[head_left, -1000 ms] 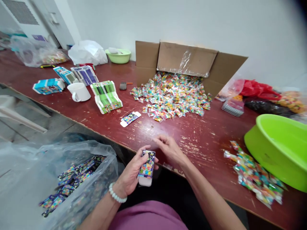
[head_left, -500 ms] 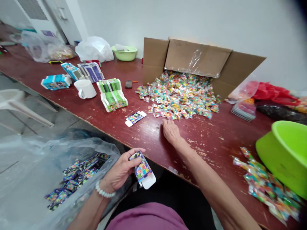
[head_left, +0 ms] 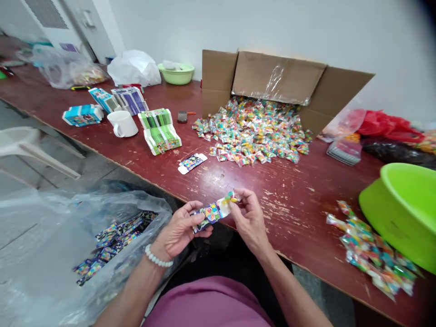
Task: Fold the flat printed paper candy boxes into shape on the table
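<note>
My left hand (head_left: 179,229) grips a small colourful printed box (head_left: 210,212) at the table's near edge, its white open flap toward the right. My right hand (head_left: 248,217) pinches a small wrapped candy packet (head_left: 231,197) at the box's open end. A large heap of the same candy packets (head_left: 254,131) spills from a cardboard carton (head_left: 282,84) lying on its side farther back on the red table (head_left: 293,195). One flat unfolded box (head_left: 192,163) lies between the heap and my hands.
A clear plastic bag (head_left: 85,245) with several filled boxes sits at my lower left. A green basin (head_left: 403,209) and a small candy pile (head_left: 371,252) are at right. White mug (head_left: 121,123), stacks of flat boxes (head_left: 159,131), a phone (head_left: 182,116) and bags stand farther left.
My right hand reached out to the candy heap, then came back with a packet to the box's open end. My left hand turned the box and brought it toward the right hand.
</note>
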`<state>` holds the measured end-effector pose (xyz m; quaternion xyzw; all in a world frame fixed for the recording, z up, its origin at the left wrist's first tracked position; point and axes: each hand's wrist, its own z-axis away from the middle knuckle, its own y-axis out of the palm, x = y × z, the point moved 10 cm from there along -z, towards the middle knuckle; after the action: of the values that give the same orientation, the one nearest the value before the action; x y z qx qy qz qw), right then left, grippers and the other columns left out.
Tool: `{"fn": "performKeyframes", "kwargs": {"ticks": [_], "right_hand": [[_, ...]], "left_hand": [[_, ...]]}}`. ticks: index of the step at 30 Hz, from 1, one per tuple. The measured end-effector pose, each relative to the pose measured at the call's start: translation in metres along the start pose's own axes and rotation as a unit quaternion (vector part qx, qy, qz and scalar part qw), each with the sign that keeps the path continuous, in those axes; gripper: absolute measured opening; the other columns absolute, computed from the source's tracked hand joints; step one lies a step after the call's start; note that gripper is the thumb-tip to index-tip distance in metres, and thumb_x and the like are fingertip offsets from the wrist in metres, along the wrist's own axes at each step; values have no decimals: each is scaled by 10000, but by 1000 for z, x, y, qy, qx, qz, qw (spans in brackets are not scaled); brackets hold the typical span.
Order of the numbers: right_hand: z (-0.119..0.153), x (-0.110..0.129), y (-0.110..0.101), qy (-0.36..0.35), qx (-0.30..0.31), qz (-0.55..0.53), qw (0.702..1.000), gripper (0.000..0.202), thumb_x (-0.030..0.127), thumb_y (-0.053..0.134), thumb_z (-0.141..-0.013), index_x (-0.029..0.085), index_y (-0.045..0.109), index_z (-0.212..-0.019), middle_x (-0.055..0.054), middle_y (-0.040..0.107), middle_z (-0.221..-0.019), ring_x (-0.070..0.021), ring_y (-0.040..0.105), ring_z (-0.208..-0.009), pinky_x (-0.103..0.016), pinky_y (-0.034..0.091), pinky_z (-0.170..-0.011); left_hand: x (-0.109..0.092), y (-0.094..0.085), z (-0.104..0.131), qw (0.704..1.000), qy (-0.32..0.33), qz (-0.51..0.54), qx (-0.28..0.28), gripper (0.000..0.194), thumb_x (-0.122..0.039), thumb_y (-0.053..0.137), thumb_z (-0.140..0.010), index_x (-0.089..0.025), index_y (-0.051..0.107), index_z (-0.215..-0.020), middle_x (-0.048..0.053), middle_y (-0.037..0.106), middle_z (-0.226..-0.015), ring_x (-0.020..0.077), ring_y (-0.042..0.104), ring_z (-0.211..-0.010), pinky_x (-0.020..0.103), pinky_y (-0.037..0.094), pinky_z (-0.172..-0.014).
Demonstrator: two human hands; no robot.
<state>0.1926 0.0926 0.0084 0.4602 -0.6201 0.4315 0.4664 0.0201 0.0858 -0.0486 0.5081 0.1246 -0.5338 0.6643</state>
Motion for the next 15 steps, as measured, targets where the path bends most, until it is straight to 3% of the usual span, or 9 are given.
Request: {"fn": "performKeyframes", "kwargs": {"ticks": [3,7,11,15], "right_hand": [[4,8,-3,-28,1,47,999,249,261,623,-863,242,585,-1109,-41,648,-990,-175,603,-885,-293,496,-769],[6,16,-2,-52,55,79,994,194,229,615,-863,237,640,-1056,-29,662,-917,-169,617,-826,-283,492,-729],[8,22,-2,-68,92,117,987,197,232,624,-873,243,661,-1067,-35,678,-912,-183,627,-828,-316,499,-770],[8,38,-2,-135,163,158,964,202,240,564,-931,252,668,-1103,-65,667,-1089,-216,598,-1047,-380,459,-932]], "left_hand": [[15,20,6,995,-30,25,87,563,-164,830,-683,-193,564,-1178,74,680,-1060,190,717,-751,322,583,-697],[36,50,17,977,-78,-16,198,460,-168,810,-677,-139,641,-1104,45,657,-891,197,714,-737,302,573,-710],[37,64,19,970,-70,-54,228,432,-219,734,-754,-181,583,-1157,71,665,-986,187,710,-645,280,561,-601],[29,63,16,974,-43,-81,207,349,-288,624,-875,-201,507,-1192,90,681,-965,184,700,-597,258,530,-526]]}}
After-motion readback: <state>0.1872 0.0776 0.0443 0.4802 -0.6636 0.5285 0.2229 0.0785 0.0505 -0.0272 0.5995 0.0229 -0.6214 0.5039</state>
